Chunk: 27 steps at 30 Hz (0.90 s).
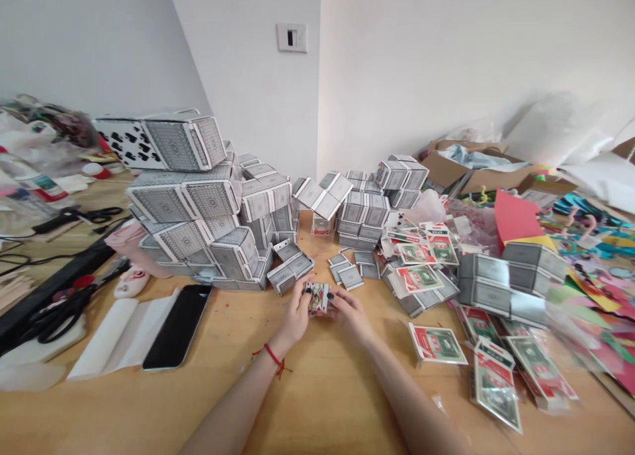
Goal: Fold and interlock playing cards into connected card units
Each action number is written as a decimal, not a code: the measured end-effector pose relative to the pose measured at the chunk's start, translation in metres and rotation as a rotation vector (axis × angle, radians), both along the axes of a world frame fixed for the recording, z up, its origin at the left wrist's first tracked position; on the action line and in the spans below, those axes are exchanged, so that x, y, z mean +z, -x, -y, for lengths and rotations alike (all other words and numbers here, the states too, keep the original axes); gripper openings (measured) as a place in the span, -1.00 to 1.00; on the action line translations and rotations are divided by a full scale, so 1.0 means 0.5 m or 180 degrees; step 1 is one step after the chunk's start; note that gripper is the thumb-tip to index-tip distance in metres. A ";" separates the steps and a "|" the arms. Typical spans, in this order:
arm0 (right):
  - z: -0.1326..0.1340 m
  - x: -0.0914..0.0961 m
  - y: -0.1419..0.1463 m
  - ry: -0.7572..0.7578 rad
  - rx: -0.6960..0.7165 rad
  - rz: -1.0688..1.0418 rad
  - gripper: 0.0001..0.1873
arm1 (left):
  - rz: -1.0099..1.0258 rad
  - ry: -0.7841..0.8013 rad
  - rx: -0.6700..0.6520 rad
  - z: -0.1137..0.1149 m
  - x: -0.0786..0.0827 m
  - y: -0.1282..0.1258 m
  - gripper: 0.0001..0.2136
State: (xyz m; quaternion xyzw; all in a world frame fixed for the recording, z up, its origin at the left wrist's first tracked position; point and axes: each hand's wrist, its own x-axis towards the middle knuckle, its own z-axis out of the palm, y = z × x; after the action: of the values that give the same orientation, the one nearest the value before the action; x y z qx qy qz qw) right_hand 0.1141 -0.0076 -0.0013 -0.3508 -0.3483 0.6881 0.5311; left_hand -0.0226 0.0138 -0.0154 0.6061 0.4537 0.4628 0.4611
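Observation:
Between my two hands is a playing card [318, 297], face up with a court figure showing; whether more cards lie under it I cannot tell. My left hand [296, 313], with a red string at the wrist, grips its left side. The fingers of my right hand [350, 311] close on its right edge. Just beyond my hands are folded card pieces [347, 273] lying flat and a block made of cards [290, 268]. A tall stack of card blocks [188, 197] rises to the left, and a lower stack [364, 210] stands right of centre.
A black phone [177, 326], a white paper roll [116, 339] and black scissors [64, 303] lie on the left. Several red-and-green card boxes [436, 344] are scattered on the right, near more card blocks [483, 283]. An open cardboard box [476, 167] stands behind, beside coloured paper [518, 220].

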 end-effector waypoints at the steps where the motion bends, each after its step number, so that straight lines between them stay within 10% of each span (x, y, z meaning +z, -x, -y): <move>1: 0.002 0.003 0.001 0.0033 0.0143 -0.0297 -0.77 | 0.0030 0.0012 0.0009 0.001 0.003 -0.001 -0.70; 12: 0.007 0.008 -0.002 0.0265 0.0755 -0.0906 -0.77 | 0.0189 -0.0116 -0.0360 0.002 0.034 0.003 -0.81; 21: -0.004 0.011 -0.023 0.0457 0.0627 -0.0815 -0.79 | -0.0054 -0.0544 0.0984 -0.008 0.018 0.024 -0.84; 27: -0.002 0.023 -0.034 0.0459 0.0712 -0.0703 -0.70 | -0.0206 -0.0760 0.0841 0.000 0.028 0.022 -0.74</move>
State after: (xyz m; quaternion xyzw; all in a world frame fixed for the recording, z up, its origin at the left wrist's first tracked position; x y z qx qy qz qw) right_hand 0.1313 -0.0067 0.0100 -0.2693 -0.2744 0.8005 0.4598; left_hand -0.0335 0.0141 -0.0013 0.6062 0.4859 0.5502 0.3062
